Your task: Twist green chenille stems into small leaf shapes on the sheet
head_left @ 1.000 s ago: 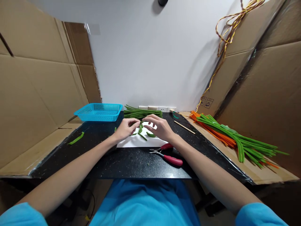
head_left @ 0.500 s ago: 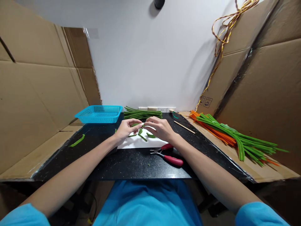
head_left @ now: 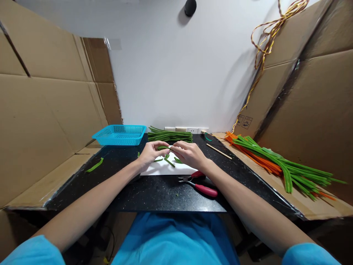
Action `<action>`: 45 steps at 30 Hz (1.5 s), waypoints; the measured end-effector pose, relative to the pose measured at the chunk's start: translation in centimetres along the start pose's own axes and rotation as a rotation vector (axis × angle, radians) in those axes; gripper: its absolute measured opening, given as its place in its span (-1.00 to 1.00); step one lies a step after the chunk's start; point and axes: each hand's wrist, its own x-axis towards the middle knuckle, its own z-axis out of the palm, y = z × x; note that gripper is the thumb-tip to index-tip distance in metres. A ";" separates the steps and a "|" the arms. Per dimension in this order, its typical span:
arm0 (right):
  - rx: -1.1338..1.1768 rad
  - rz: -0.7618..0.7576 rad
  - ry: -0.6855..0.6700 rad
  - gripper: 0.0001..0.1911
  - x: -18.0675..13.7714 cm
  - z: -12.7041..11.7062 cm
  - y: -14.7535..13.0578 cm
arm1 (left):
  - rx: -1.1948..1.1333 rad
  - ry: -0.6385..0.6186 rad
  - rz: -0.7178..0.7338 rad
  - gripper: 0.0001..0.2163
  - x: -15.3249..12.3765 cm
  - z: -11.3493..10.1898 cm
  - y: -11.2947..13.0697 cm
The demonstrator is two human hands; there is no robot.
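Note:
My left hand (head_left: 149,154) and my right hand (head_left: 191,154) meet over a sheet of white paper (head_left: 162,171). Between their closed fingertips is a short green pipe cleaner (head_left: 163,148), pinched from both sides; part of it is hidden by the fingers. Beneath the hands, short green pipe cleaner pieces (head_left: 169,162) lie scattered on the paper. Cutting pliers with red handles (head_left: 206,190) rest spread apart on the black table (head_left: 165,198), just in front of the paper and beside my right forearm.
A blue plastic basket (head_left: 120,139) stands at the back left, with a bundle of dark green pipe cleaners (head_left: 171,136) beside it. A wooden stick (head_left: 219,151) and piles of green and orange pipe cleaners (head_left: 275,158) lie right. A green strip (head_left: 94,165) lies left. Cardboard walls (head_left: 49,110) flank the table.
The whole view has shifted slightly, so everything appears a little farther right. My right fingers have closed in nearer to my left fingertips on the green pipe cleaner.

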 end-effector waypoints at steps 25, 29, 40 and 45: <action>1.493 1.091 -0.215 -0.78 2.2 -0.3 -1.0 | 0.576 -0.202 0.450 -0.92 -2.1 -0.6 2.6; 0.806 0.700 -0.063 -0.78 1.7 -0.6 -1.5 | 0.511 -0.072 0.407 -0.80 -1.5 -0.1 0.9; 0.334 0.214 0.027 -0.78 0.3 -0.5 -0.5 | -0.066 -0.309 -0.091 -0.63 -0.4 0.0 0.9; 0.302 0.197 0.004 -0.77 0.2 -0.6 -0.5 | -0.087 -0.211 -0.108 -0.62 -0.3 0.0 0.7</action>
